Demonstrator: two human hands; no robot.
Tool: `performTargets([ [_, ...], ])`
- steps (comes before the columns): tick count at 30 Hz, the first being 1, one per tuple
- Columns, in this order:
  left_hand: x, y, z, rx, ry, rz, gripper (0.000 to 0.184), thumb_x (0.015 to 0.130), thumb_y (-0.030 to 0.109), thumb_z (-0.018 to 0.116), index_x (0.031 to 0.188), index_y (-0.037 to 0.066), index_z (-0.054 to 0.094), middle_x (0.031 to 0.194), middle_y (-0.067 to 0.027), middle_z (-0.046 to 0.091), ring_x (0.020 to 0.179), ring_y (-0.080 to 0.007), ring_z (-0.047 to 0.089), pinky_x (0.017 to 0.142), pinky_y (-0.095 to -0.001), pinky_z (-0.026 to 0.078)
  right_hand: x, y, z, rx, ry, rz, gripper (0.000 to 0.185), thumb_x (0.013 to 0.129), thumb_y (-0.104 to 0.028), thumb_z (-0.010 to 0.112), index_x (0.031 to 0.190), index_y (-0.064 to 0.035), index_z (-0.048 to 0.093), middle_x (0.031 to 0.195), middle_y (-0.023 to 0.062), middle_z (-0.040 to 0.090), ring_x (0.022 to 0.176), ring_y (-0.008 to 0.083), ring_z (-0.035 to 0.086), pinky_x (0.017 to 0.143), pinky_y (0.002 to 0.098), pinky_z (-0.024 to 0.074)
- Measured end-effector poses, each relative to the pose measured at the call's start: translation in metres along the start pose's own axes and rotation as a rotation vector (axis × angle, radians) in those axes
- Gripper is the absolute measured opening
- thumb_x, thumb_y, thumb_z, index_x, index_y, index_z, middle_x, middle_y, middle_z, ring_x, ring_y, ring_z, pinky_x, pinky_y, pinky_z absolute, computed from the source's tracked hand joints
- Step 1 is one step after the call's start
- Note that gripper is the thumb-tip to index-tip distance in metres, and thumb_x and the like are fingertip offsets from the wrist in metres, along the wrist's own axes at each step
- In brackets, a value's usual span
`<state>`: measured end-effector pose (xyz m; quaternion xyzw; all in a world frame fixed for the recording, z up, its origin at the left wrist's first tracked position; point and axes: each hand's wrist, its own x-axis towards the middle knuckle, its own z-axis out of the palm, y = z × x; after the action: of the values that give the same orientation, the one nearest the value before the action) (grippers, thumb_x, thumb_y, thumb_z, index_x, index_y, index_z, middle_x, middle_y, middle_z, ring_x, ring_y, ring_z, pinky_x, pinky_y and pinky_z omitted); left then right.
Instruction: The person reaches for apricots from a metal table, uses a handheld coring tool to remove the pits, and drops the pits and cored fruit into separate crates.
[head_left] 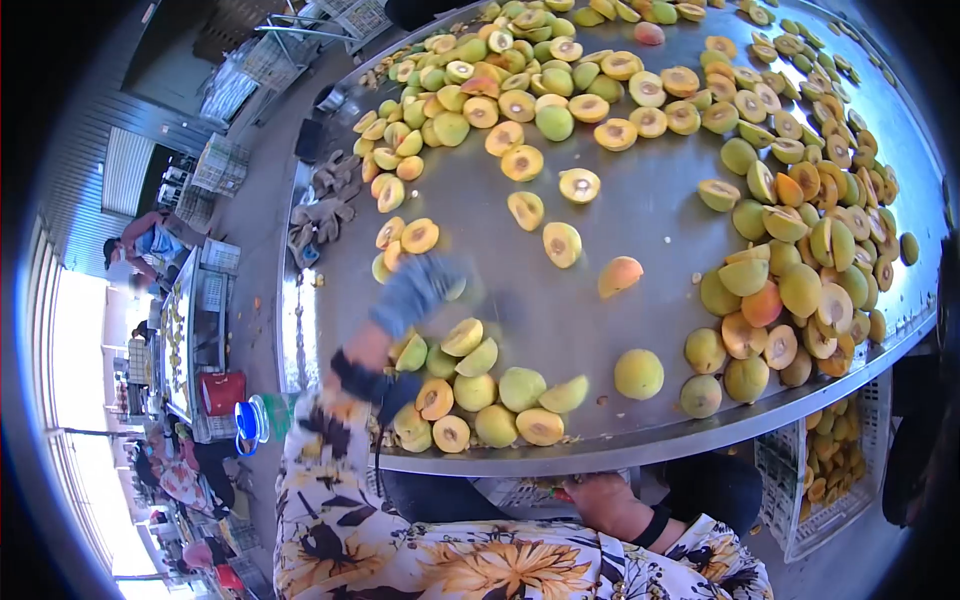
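My left hand (418,292), in a grey glove, reaches over the metal table; motion blur hides how its fingers are set. Just behind it lie a few cut peach halves (420,236), and a small group of green-yellow peach halves (475,391) sits below and right of it. Under the table's front edge, close to my lap, my right hand (604,503) is bare and closed. A small red and green piece shows at its fingers, too little of it to name. Across the metal table (480,270) several single halves are scattered, many cut side up.
A large heap of peach halves (800,260) covers the table's right side; another pile (480,80) lies at the back. Grey gloves (322,215) rest on the left edge. A white crate (790,490) of halves stands below right. A bottle (262,418) is at left; people work beyond.
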<state>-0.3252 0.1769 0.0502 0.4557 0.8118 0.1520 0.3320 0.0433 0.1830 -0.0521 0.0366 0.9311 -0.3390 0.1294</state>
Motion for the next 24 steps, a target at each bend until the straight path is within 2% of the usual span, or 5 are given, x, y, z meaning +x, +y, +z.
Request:
performTargets([
  [5, 0.111, -0.108, -0.079, 0.577, 0.764, 0.096, 0.058, 0.068, 0.035, 0.071, 0.117, 0.011, 0.050, 0.124, -0.0166, 0.044, 0.114, -0.0297, 0.043, 0.092, -0.0348, 0.038, -0.002, -0.003, 0.013, 0.018, 0.128, 0.012, 0.024, 0.083, -0.028, 0.049, 0.083, -0.0077, 0.061, 0.063, 0.0121, 0.059, 0.062, 0.0277, 0.060, 0.054, 0.0390, 0.0475],
  [10, 0.118, -0.099, -0.063, 0.372, 0.511, -0.255, 0.072, 0.063, 0.036, 0.076, 0.121, 0.008, 0.046, 0.125, -0.0105, 0.045, 0.103, -0.0229, 0.052, 0.094, -0.0287, 0.037, -0.003, -0.010, 0.011, 0.016, 0.143, 0.142, 0.026, 0.081, -0.032, 0.051, 0.082, -0.0091, 0.062, 0.064, 0.0095, 0.059, 0.062, 0.0255, 0.061, 0.055, 0.0381, 0.0484],
  [14, 0.053, -0.104, -0.039, -0.465, -0.054, 0.007, 0.057, 0.073, 0.033, 0.069, 0.119, 0.007, 0.048, 0.114, -0.0085, 0.054, 0.102, -0.0191, 0.052, 0.089, -0.0311, 0.040, 0.000, -0.009, 0.017, 0.042, -0.115, 0.153, 0.035, 0.086, -0.037, 0.043, 0.101, -0.0080, 0.057, 0.081, 0.0184, 0.059, 0.070, 0.0315, 0.061, 0.057, 0.0393, 0.0499],
  [18, 0.015, -0.023, -0.039, -0.008, -0.349, -0.307, 0.058, 0.073, 0.037, 0.067, 0.120, 0.008, 0.048, 0.119, -0.0124, 0.051, 0.106, -0.0212, 0.050, 0.091, -0.0339, 0.039, 0.005, -0.008, 0.025, 0.115, -0.020, 0.084, 0.031, 0.084, -0.031, 0.046, 0.099, -0.0050, 0.056, 0.092, 0.0173, 0.058, 0.083, 0.0309, 0.059, 0.064, 0.0416, 0.0495],
  [24, 0.179, 0.019, -0.049, 0.164, 0.534, 0.166, 0.068, 0.068, 0.047, 0.068, 0.123, 0.012, 0.046, 0.128, -0.0149, 0.040, 0.113, -0.0281, 0.044, 0.092, -0.0353, 0.037, 0.001, 0.002, 0.030, 0.047, 0.164, 0.103, 0.025, 0.081, -0.032, 0.050, 0.091, -0.0123, 0.062, 0.075, 0.0113, 0.062, 0.067, 0.0275, 0.062, 0.057, 0.0372, 0.0492],
])
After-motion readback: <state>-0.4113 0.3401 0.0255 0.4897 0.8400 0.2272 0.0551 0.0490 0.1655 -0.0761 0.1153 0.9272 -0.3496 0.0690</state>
